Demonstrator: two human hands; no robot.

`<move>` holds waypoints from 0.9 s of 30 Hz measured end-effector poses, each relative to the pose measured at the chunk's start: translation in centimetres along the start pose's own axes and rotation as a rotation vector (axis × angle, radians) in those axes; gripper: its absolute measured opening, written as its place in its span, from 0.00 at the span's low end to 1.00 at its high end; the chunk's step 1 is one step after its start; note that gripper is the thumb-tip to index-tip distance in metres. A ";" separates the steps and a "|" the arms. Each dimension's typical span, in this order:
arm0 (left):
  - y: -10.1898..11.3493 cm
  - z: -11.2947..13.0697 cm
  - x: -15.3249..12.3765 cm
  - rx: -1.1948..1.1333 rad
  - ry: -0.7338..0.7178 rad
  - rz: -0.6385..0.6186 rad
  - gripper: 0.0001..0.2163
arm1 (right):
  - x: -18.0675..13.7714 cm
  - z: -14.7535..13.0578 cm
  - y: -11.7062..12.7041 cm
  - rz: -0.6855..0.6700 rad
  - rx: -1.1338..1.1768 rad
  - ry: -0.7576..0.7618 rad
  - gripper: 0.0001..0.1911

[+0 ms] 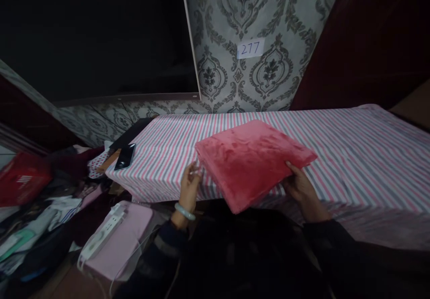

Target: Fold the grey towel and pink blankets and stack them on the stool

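Observation:
A folded plush cloth (251,160), pinkish red with a soft pile, lies at a slant over the front edge of the striped table cover (168,155). My right hand (300,187) grips its near right edge, thumb on top and the other fingers hidden underneath. Just off the cloth's left corner is my left hand (191,182), its fingers loosely bent and apart, with nothing seen in them. Whether those fingertips brush the cloth is hard to tell. A pale bangle (184,211) circles my left wrist.
A phone (125,156) rests at the table's left end. Below stands a pink stool (131,241) bearing a white power strip (104,236) with cables. Piled clothes (50,227) and a red bag (25,180) lie left. A large television (101,39) hangs behind.

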State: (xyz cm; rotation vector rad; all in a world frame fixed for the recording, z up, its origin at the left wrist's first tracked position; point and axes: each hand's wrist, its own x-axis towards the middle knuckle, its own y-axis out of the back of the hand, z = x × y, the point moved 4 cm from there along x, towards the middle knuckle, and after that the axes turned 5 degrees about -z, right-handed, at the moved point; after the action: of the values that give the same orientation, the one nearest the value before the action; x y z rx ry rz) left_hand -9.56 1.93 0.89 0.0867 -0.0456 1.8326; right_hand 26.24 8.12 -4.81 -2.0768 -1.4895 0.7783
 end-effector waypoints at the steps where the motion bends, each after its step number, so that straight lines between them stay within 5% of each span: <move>1: 0.4 0.9 1.7 0.034 -0.060 0.007 0.27 | 0.0 0.1 0.1 -0.006 -0.008 0.000 0.16; 6: -0.2 4.3 10.7 0.221 -0.183 -0.073 0.25 | -1.2 0.7 -0.7 -0.044 -0.077 -0.041 0.18; 14: -6.8 5.2 21.1 0.672 0.072 -0.523 0.27 | -4.2 1.5 -3.3 -0.089 -0.178 -0.116 0.25; 20: -10.6 4.2 24.4 0.704 0.305 -0.879 0.24 | -4.5 1.6 -4.4 -0.070 -0.092 0.005 0.30; 27: -13.4 2.8 24.3 0.662 0.104 -0.775 0.19 | -4.0 1.6 -5.0 0.011 -0.079 0.082 0.35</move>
State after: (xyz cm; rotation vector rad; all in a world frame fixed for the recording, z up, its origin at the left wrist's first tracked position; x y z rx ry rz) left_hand -2.82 28.59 5.48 0.4119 0.5937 1.0119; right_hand 20.73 5.89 -2.00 -2.1500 -1.4873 0.6397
